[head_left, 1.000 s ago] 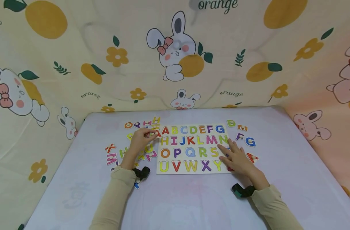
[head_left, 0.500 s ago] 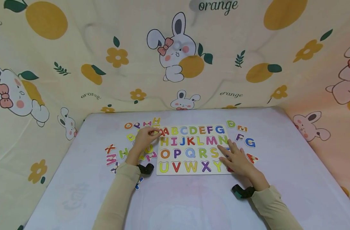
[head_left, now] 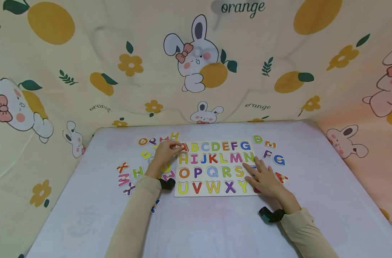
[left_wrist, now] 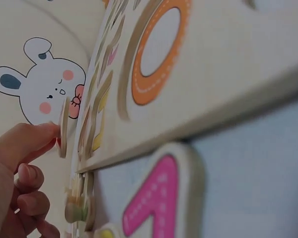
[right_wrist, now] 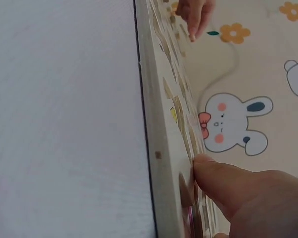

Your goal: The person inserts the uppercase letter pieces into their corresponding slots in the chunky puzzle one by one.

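White table [head_left: 202,225]; left hand [head_left: 165,153] pinches a letter [left_wrist: 63,134]; right hand [head_left: 263,178] touches the board [head_left: 203,180].

Letter board [left_wrist: 218,64] looked wooden, smooth, matt. Held letter piece [left_wrist: 64,131] showed bare wooden edge; pink letter [left_wrist: 164,191] had smooth coloured face, wooden rim. Worktop [head_left: 208,225] appeared smooth, faintly glossy. Printed backdrop [head_left: 170,80] looked cloth-like, lightly creased. Sleeve [head_left: 132,215] was matt cloth; wrist device [head_left: 271,215] looked plastic.
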The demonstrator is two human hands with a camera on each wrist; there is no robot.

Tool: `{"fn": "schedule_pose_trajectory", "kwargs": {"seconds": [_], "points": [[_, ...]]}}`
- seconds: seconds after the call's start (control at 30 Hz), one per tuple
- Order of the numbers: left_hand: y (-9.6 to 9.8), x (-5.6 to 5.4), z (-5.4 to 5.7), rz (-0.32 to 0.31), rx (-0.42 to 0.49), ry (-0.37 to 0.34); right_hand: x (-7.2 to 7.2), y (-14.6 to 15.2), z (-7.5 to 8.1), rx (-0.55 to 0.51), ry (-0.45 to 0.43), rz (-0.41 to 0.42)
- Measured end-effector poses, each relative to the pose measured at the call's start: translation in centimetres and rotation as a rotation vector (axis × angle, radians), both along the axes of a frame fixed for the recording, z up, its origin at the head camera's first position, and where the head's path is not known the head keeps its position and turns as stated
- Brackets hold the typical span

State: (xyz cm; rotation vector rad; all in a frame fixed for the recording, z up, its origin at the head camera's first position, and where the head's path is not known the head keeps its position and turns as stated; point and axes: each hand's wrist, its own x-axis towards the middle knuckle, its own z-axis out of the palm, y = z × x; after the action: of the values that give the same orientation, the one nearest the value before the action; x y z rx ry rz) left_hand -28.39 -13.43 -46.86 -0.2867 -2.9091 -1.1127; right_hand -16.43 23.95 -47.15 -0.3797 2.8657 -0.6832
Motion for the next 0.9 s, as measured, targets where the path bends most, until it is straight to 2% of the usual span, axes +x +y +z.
{"fn": "schedule_pose_trajectory", "kwargs": {"seconds": [0.5,0.9], "points": [[0.16,-0.85,-0.85,-0.001,0.011,-0.039,0.01,0.09,-0.41,-0.027,0.008,-0.004],[0.49,-1.06,-0.38,0.002,-0.014,-0.093,0.11,-0.11,0.13,-0.003,-0.003,-0.016]]}}
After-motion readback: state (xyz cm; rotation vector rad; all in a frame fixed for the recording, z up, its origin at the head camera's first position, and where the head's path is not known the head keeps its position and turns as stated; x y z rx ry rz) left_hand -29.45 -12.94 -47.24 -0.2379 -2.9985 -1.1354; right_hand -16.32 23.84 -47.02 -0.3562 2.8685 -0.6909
